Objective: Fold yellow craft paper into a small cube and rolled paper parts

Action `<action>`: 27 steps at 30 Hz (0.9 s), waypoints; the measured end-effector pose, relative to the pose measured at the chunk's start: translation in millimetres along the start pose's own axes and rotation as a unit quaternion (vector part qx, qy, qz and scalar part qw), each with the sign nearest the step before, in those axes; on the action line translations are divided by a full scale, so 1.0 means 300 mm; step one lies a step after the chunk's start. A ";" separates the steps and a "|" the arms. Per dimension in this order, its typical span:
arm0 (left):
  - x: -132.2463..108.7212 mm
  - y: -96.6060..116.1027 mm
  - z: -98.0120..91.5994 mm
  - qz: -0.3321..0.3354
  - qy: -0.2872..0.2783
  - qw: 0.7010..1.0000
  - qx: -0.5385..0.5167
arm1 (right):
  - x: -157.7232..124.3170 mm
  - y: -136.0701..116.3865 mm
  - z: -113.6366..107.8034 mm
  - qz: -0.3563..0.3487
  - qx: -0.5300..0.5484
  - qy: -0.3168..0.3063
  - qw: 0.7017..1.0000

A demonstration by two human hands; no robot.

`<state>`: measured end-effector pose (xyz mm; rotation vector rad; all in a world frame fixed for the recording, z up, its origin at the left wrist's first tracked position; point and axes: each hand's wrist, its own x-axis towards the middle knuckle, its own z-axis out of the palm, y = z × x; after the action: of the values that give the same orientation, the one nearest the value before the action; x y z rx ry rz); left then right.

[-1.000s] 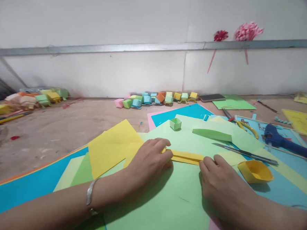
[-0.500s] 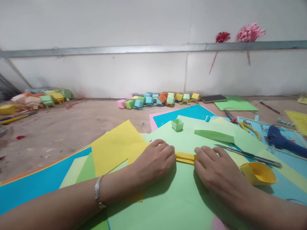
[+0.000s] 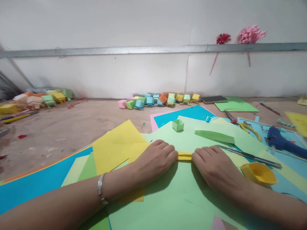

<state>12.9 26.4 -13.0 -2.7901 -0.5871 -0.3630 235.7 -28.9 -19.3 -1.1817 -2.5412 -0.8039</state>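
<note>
1. Pale green sheet (image 3: 163, 212): under both hands. Could slip on the papers beneath if pushed sideways, upsetting alignment.
2. Yellow sheet (image 3: 112, 150): beyond the left forearm, which might drag it in a wide sweep.
3. Left hand (image 3: 157, 159): fingers bent, pressed together, pinching the strip's left part; fingertips hidden.
4. Right hand (image 3: 215, 165): same grip on the right part; fingertips hidden.
5. Knife (image 3: 256, 158): just beyond the right hand, contact unclear. Nick possible if the knuckles shift outward.
6. Yellow box (image 3: 259, 173): beside the right wrist; an elbow-out move could dent it.
7. Yellow strip (image 3: 184, 156): on the green sheet, middle showing between the hands. Uneven pressure could skew its crease; opposed pulling could tear it.
</note>
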 end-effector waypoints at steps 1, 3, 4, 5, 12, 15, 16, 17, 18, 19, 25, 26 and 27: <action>-0.001 -0.001 0.000 0.006 0.001 1.000 -0.001 | 0.000 0.000 0.000 0.001 0.005 0.002 1.000; -0.003 -0.002 0.001 0.010 -0.001 1.000 -0.004 | -0.001 0.000 0.001 0.004 0.023 -0.001 1.000; -0.004 -0.003 0.003 0.005 -0.002 1.000 -0.004 | 0.000 0.000 0.004 0.006 0.038 -0.007 0.999; -0.004 -0.003 0.005 -0.004 -0.003 1.000 -0.007 | 0.000 0.001 0.006 0.012 0.057 -0.015 0.998; -0.010 -0.001 0.029 -0.094 0.045 0.991 -0.079 | 0.017 0.014 0.009 0.128 0.239 -0.044 0.962; -0.016 0.000 0.032 -0.099 0.077 0.987 -0.105 | 0.022 0.021 0.004 0.173 0.310 -0.052 0.934; -0.017 0.001 0.032 -0.096 0.088 0.986 -0.107 | 0.022 0.022 0.004 0.190 0.326 -0.051 0.925; -0.018 0.002 0.032 -0.090 0.098 0.985 -0.106 | 0.023 0.023 0.005 0.199 0.340 -0.053 0.917; -0.019 0.003 0.031 -0.083 0.106 0.986 -0.099 | 0.023 0.024 0.006 0.201 0.353 -0.058 0.912; -0.019 0.003 0.030 -0.074 0.107 0.988 -0.088 | 0.023 0.025 0.007 0.198 0.362 -0.062 0.909; -0.006 -0.001 0.024 -0.039 0.030 0.998 -0.042 | 0.019 0.029 0.013 0.164 0.312 -0.064 0.934; -0.004 0.001 0.022 -0.035 0.031 0.998 -0.040 | 0.019 0.026 0.014 0.142 0.278 -0.053 0.949; -0.002 0.006 0.021 -0.033 0.039 0.998 -0.039 | 0.019 0.020 0.014 0.112 0.236 -0.035 0.965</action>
<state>14.2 26.6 -19.3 -2.8199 -0.6625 -0.5163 236.7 -19.7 -17.9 -1.3053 -2.3959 -0.0922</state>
